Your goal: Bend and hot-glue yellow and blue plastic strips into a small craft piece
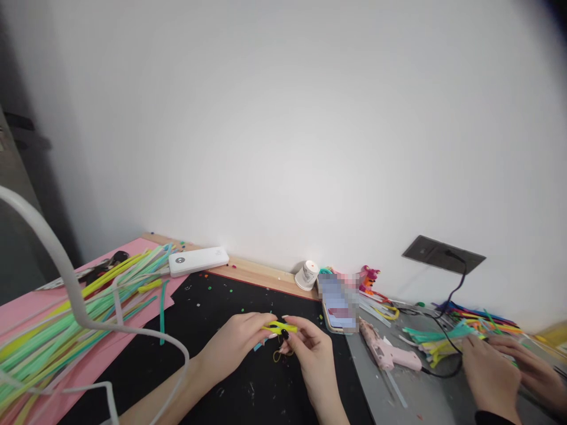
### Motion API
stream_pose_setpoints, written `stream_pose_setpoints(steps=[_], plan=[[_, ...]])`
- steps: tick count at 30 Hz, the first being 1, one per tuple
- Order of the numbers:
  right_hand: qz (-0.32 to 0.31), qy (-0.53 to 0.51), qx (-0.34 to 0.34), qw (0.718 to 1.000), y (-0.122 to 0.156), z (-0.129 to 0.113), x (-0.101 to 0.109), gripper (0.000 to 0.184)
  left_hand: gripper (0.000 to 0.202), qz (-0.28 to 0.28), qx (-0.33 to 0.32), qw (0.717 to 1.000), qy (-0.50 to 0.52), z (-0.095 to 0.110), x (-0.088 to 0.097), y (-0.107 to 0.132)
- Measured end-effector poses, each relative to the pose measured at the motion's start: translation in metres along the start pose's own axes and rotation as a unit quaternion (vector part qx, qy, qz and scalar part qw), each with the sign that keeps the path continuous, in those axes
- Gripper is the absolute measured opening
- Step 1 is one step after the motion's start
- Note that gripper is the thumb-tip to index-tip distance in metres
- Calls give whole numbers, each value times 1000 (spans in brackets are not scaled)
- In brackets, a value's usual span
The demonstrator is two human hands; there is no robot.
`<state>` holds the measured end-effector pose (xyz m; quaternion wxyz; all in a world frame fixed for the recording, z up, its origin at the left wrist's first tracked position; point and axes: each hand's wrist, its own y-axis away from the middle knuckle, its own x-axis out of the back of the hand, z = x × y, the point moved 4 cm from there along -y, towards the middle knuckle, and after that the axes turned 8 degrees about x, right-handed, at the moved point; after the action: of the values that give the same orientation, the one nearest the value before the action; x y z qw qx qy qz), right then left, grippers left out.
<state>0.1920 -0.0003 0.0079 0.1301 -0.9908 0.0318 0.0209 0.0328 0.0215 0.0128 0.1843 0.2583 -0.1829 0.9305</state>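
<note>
My left hand (239, 341) and my right hand (315, 349) meet above the black mat (208, 348). Both pinch a short yellow piece of chenille stem (291, 328) between thumbs and fingertips, one hand at each end. Dark fingernails cover part of it. Just below my fingers a thin yellowish loop (277, 356) shows, and it is unclear whether it joins the held piece. A small blue scrap (258, 347) lies near my left fingertips.
Left are many chenille stems (66, 330) on pink paper (110, 349), a white device (199, 261) and a white cable (73, 289). Right are a paper cup (306, 275), phone (340, 310), pink glue gun (398, 358) and a co-worker's hands (491, 372). A wall stands behind.
</note>
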Motion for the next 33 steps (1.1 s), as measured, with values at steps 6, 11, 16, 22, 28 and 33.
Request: stream_pose_setpoints(steps=[6,11,16,22,28,33], plan=[[5,7,10,1000,1,-3,1,21,22,-3,1,1000,-2,1,-2,-1],[18,-13,17,1000,1,0,3,22,22,11,35,999,36,-2,-4,-2],[20,-37,33,999,1,-1,2,18,22,16,51,996,69,0,-5,-2],[20,-76,26,997,1,-1,2,4,21,8,60,994,94,4,-8,-3],[31,-108,22,993,0,0,3,6,20,0,68,991,115,8,-9,-4],[43,-102,12,994,0,1,4,7,20,-7,59,991,116,5,-12,-4]])
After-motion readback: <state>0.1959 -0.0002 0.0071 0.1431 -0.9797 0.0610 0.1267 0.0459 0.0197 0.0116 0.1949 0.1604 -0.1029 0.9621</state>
